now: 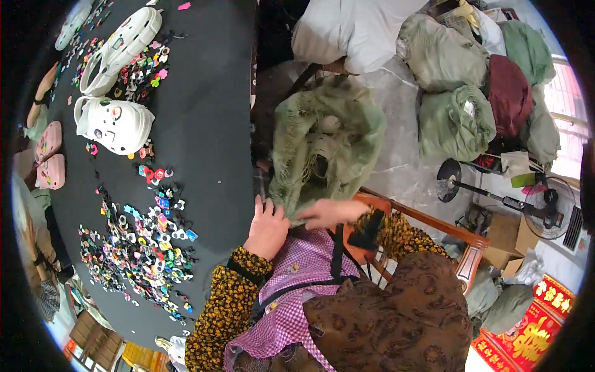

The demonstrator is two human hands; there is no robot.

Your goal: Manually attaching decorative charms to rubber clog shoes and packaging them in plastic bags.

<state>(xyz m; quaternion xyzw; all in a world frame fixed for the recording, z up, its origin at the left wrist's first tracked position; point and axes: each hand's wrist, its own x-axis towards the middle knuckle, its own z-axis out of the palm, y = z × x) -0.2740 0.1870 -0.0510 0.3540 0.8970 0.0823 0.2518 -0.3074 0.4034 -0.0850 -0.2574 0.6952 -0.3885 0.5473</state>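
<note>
An open green woven sack (288,142) with a frayed rim stands beside the table, and pale clogs (322,147) show inside it. My left hand (268,230) lies at the table's edge by the sack's near rim, its fingers stretched and slightly apart. Close to that same rim is my right hand (331,214), smeared by motion, so its grip cannot be made out. On the black table (217,124) to my left, a white clog with charms (118,124) rests near another white clog (124,46). Loose colourful shoe charms (142,242) lie heaped nearer to me.
Pink clogs (49,155) sit at the table's far left edge, near another person's arm (44,90). Full sacks (455,121) are piled at the back right. A wooden chair (421,220), a standing fan (548,204) and cardboard boxes (502,239) occupy the right side.
</note>
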